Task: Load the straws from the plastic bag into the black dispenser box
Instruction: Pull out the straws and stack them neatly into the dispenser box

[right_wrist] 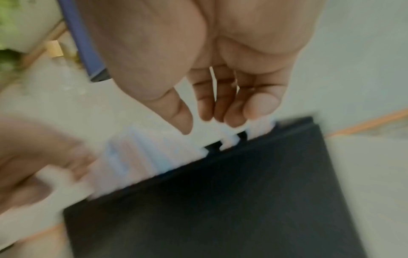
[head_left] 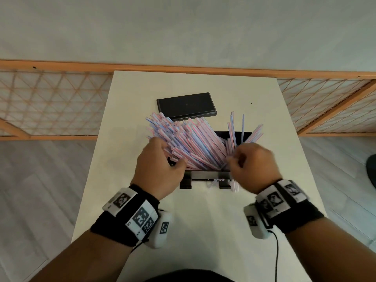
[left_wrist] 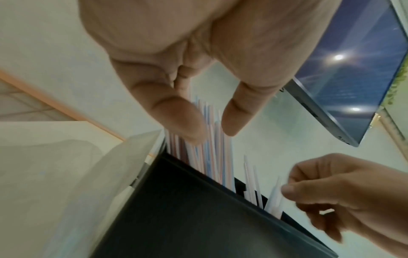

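The black dispenser box (head_left: pixel 244 135) stands open-topped in the middle of the white table (head_left: pixel 203 220). A thick bundle of pink-and-blue striped straws (head_left: pixel 193 145) sticks out of it, leaning left. My left hand (head_left: pixel 173 157) grips the bundle's lower part, thumb underneath and fingers over; the left wrist view shows the left hand (left_wrist: pixel 212 125) with straws (left_wrist: pixel 207 157) between thumb and finger above the box (left_wrist: pixel 187 218). A few loose straws (head_left: pixel 234 131) stand at the box's right end, pinched low down by my right hand (head_left: pixel 234 159). The right wrist view is blurred: right hand (right_wrist: pixel 207 125), box (right_wrist: pixel 220 200).
The box's flat black lid (head_left: pixel 186 105) lies on the table behind it. A couple of straws (head_left: pixel 215 181) lie in the front tray. A wooden lattice screen (head_left: pixel 50 102) runs behind the table. A cable (head_left: pixel 275 251) hangs from my right wrist.
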`<state>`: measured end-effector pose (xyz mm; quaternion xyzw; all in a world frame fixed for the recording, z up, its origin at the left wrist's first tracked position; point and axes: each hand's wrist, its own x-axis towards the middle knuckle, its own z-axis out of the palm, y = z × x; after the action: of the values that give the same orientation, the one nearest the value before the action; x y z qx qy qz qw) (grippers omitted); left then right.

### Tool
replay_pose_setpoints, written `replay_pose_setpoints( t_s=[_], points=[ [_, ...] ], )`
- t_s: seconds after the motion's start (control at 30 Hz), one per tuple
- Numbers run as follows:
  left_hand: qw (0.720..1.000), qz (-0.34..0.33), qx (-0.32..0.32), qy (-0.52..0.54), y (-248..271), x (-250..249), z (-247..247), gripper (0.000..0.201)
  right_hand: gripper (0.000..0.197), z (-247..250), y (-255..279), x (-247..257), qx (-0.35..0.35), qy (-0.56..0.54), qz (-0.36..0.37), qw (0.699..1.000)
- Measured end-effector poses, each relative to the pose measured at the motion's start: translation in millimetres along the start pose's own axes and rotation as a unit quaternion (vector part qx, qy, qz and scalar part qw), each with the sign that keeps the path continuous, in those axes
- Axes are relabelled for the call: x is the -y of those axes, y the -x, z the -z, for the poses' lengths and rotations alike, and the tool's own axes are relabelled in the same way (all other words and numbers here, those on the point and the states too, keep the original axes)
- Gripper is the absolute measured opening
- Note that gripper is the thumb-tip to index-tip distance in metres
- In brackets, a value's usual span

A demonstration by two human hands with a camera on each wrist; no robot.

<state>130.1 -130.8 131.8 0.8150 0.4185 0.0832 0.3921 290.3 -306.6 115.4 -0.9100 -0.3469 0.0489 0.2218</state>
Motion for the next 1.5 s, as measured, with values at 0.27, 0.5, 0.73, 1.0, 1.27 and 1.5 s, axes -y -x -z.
replay_pose_setpoints(
  t_s=[0.27, 0.5, 0.73, 1.0, 1.27, 1.5],
  points=[
    [0.992, 0.059, -0.037, 0.104, -3, 9, -14, 0.061, 0.077, 28, -39, -39, 0.135, 0.02, -0.261, 0.956],
    [0.983, 0.085, -0.008, 0.161, -5, 18, -26, 0.073, 0.056, 11, -55, -24, 0.075, 0.069, -0.185, 0.977],
    [0.979, 0.126, 0.035, 0.159, -10, 21, -21, 0.07, 0.039, 14, -43, -1, 0.066, 0.041, -0.254, 0.964],
    [0.98, 0.107, 0.059, 0.157, -9, 25, -21, 0.059, 0.05, -1, -32, 23, 0.082, -0.003, -0.29, 0.954],
    [0.979, 0.106, 0.073, 0.161, -11, 29, -20, 0.058, 0.068, 5, -36, 20, 0.029, -0.046, -0.316, 0.947],
    [0.977, 0.113, 0.077, 0.167, -11, 31, -21, 0.058, 0.032, 7, -22, 16, 0.047, 0.076, -0.246, 0.965]
  ],
)
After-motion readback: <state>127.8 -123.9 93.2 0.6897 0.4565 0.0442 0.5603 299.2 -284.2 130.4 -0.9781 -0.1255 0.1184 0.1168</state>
